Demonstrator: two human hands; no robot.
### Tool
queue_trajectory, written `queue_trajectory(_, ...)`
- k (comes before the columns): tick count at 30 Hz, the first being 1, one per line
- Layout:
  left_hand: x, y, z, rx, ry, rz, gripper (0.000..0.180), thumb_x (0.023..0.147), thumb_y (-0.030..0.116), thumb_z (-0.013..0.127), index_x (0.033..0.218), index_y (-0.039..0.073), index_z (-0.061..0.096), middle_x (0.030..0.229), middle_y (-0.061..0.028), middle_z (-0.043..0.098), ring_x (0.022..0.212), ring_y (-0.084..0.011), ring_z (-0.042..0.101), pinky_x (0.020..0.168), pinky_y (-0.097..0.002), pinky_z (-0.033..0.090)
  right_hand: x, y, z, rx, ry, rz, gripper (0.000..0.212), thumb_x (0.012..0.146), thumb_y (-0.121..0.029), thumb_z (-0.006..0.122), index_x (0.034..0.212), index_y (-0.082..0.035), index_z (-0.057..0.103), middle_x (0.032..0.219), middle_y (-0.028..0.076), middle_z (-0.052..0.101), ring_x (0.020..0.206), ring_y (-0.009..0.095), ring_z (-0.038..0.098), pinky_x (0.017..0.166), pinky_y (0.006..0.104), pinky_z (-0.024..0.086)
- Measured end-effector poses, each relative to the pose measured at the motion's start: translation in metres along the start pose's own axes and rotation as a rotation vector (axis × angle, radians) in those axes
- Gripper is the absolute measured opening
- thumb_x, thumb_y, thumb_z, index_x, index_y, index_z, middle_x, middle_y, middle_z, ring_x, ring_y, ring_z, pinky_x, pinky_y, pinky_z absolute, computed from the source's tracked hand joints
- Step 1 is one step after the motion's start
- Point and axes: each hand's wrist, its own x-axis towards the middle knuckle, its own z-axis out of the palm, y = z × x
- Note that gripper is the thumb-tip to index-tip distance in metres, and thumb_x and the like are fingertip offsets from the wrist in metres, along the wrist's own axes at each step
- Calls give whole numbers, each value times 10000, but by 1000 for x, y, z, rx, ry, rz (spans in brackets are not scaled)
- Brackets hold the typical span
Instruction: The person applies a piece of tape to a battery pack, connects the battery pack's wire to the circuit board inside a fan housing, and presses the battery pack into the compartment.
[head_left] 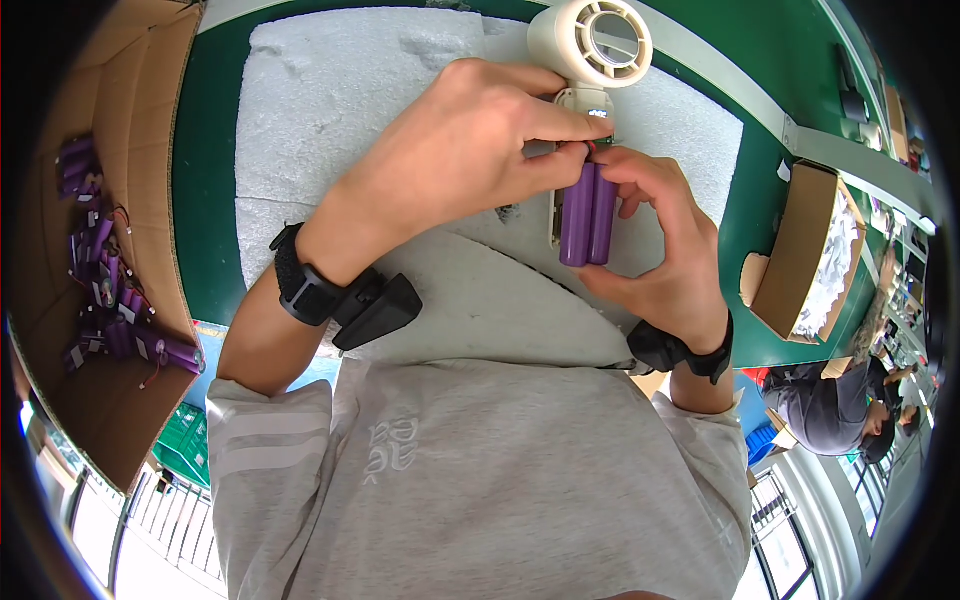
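Two-handed hold, purple battery pack [577, 220].
Right hand [688, 245] clamps its ends, seemingly for steadiness; left hand [480, 120] at red wire [591, 149], grip unclear.

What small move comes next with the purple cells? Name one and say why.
Probably tuck in the red wire before releasing the purple cells: it shows at their upper end, beside the cream device, the left hand has its fingertips there, and the right hand holds the cells.

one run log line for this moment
right hand: gripping purple battery pair; left hand: at its top end; cream round-headed device: partly behind hands; white foam: underneath
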Motion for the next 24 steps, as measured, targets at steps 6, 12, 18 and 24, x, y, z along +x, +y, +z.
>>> queue_trajectory(6, -1, 0, 2, -65, 27, -40, 277, 699, 4, 692, 964, 76, 730, 904, -125, 691, 686, -226, 678, 579, -267, 547, 3, -4, 6, -120, 36, -17, 691, 515, 3, 806, 1159, -50, 562, 1191, 103, 572, 887, 202, 584, 722, 300, 509)
queue_trajectory(12, -1, 1, 3, -79, 55, -56, 268, 698, 0, 691, 952, 74, 733, 893, -129, 695, 687, -219, 682, 578, -267, 548, 2, -16, 7, -124, 99, 29, 586, 538, 16, 817, 1095, -23, 636, 1197, 119, 581, 918, 231, 605, 750, 319, 542)
queue_trajectory(18, -1, 2, 7, -68, 83, -90, 254, 702, 16, 697, 946, 78, 735, 888, -118, 697, 675, -203, 681, 573, -252, 541, -2, -12, 7, -258, 101, -45, 508, 545, 23, 815, 1028, -2, 662, 1221, 151, 579, 961, 258, 625, 773, 333, 556)
queue_trajectory(24, -1, 3, 8, -91, 95, -115, 240, 712, 33, 698, 945, 80, 736, 882, -111, 700, 668, -198, 680, 570, -241, 533, -3, -5, 9, -288, 122, -122, 454, 539, 11, 827, 963, 1, 662, 1249, 167, 569, 957, 266, 634, 760, 338, 565)
